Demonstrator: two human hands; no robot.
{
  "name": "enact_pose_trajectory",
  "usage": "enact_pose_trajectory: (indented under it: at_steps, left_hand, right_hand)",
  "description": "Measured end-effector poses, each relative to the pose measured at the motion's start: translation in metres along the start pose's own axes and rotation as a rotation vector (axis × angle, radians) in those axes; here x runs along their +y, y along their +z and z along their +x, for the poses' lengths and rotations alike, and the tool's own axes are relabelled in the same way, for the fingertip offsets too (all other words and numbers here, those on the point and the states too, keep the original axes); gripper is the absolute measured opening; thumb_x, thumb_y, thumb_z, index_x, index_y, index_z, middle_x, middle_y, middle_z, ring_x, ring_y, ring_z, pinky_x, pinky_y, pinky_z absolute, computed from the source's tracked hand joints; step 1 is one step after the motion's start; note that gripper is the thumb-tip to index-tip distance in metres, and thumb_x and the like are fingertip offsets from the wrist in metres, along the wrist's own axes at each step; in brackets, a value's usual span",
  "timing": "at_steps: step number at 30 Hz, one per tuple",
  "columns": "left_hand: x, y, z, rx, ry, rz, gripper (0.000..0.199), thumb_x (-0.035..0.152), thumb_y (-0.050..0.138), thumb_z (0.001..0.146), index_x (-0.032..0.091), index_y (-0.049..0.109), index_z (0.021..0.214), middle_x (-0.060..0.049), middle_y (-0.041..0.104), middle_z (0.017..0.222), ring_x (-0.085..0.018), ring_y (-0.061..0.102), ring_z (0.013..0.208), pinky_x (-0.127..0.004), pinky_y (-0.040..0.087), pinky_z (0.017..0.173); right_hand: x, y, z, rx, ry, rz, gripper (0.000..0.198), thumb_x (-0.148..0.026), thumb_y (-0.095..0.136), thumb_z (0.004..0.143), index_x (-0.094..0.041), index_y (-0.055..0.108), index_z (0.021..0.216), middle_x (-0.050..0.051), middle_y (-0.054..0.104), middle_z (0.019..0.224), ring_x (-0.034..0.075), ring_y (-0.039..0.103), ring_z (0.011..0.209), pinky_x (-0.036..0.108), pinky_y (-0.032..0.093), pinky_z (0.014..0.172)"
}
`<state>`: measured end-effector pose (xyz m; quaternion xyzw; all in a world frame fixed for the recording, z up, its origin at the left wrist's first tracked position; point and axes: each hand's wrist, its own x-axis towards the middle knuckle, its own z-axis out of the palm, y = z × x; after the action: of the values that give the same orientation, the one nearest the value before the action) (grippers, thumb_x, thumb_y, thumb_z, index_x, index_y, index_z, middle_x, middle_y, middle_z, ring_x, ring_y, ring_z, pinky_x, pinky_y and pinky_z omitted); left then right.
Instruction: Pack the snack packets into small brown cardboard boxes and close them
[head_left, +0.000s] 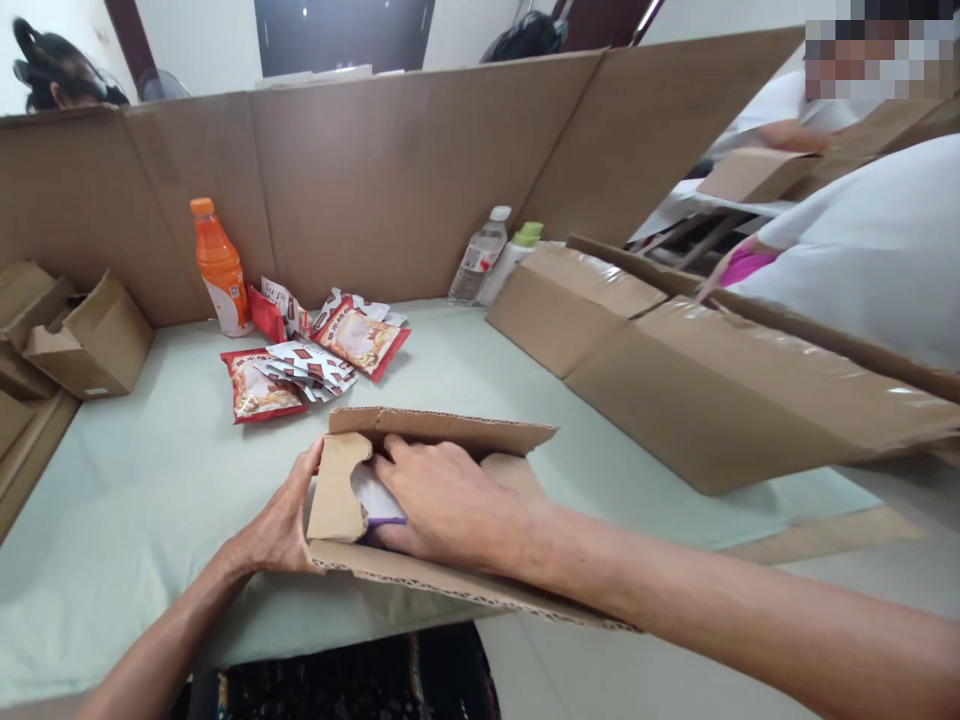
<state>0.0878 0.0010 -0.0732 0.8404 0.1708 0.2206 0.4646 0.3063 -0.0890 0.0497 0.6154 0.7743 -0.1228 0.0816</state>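
Observation:
In front of me stands an open cardboard box (341, 490) with its flaps raised, near the front edge of the table. My left hand (289, 515) grips its left end, the fingers on the outer side. Reaching down inside the box is my right hand (442, 495), its fingers bent and partly hidden by the walls. Between its thumb and fingers shows a white item with a purple edge (379, 497); its kind cannot be made out. Beyond the box lie red snack packets (262, 385) and white-and-brown sachets (311, 368).
An orange bottle (219, 270) and a clear water bottle (480, 258) stand against a cardboard partition (420, 180). A green-capped white bottle (517, 260) is beside the latter. Small boxes (97, 335) sit left, large cartons (675, 370) right. Other people are behind and to the right.

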Motion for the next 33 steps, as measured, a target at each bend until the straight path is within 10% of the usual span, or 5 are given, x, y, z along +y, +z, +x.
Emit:
enact_pose_trajectory:
  at_steps: [7, 14, 20, 25, 33]
  left_hand:
    - [-0.004, 0.003, -0.003, 0.007, 0.006, -0.023, 0.125, 0.066, 0.075, 0.077, 0.026, -0.004, 0.166, -0.016, 0.02, 0.17, -0.044, 0.023, 0.156, -0.059, 0.024, 0.127]
    - [-0.009, 0.008, -0.001, 0.019, -0.017, -0.049, 0.137, 0.057, 0.088, 0.062, 0.025, 0.005, 0.166, -0.017, 0.032, 0.162, -0.046, 0.035, 0.147, -0.063, 0.031, 0.123]
    - [-0.012, 0.009, -0.002, 0.036, -0.022, -0.083, 0.139, 0.05, 0.088, 0.063, 0.024, -0.002, 0.165, -0.017, 0.034, 0.16, -0.045, 0.034, 0.148, -0.062, 0.029, 0.125]
    - [-0.006, 0.01, -0.002, 0.045, -0.007, -0.053, 0.135, 0.05, 0.088, 0.063, 0.026, 0.003, 0.166, -0.016, 0.027, 0.166, -0.044, 0.032, 0.15, -0.062, 0.026, 0.126]
    - [-0.007, 0.007, -0.004, 0.051, 0.028, -0.044, 0.133, 0.052, 0.086, 0.067, 0.03, 0.001, 0.166, -0.014, 0.023, 0.167, -0.045, 0.026, 0.152, -0.061, 0.024, 0.128]
  right_hand:
    - [0.009, 0.017, -0.002, 0.057, -0.116, 0.183, 0.036, -0.023, 0.071, 0.079, -0.015, 0.066, 0.114, 0.014, 0.071, 0.117, 0.033, 0.067, 0.104, 0.044, 0.053, 0.092]
    - [0.037, -0.058, -0.048, 0.554, -0.075, 0.362, 0.026, -0.044, 0.074, 0.083, -0.027, 0.067, 0.102, 0.003, 0.073, 0.087, 0.023, 0.065, 0.068, 0.033, 0.052, 0.055]
    - [0.063, -0.089, -0.018, 1.135, 0.101, 0.18, 0.064, -0.06, 0.066, 0.092, -0.021, 0.054, 0.142, 0.016, 0.057, 0.145, 0.037, 0.058, 0.128, 0.056, 0.051, 0.105]
    - [0.054, -0.034, -0.038, 0.618, -0.334, 0.252, 0.022, -0.034, 0.052, 0.104, -0.028, 0.074, 0.106, 0.003, 0.078, 0.106, 0.021, 0.074, 0.094, 0.034, 0.061, 0.084]
    - [0.05, 0.007, -0.037, -0.045, -0.221, 0.209, 0.053, -0.025, 0.066, 0.082, -0.018, 0.068, 0.134, 0.014, 0.07, 0.131, 0.033, 0.067, 0.12, 0.045, 0.056, 0.102]
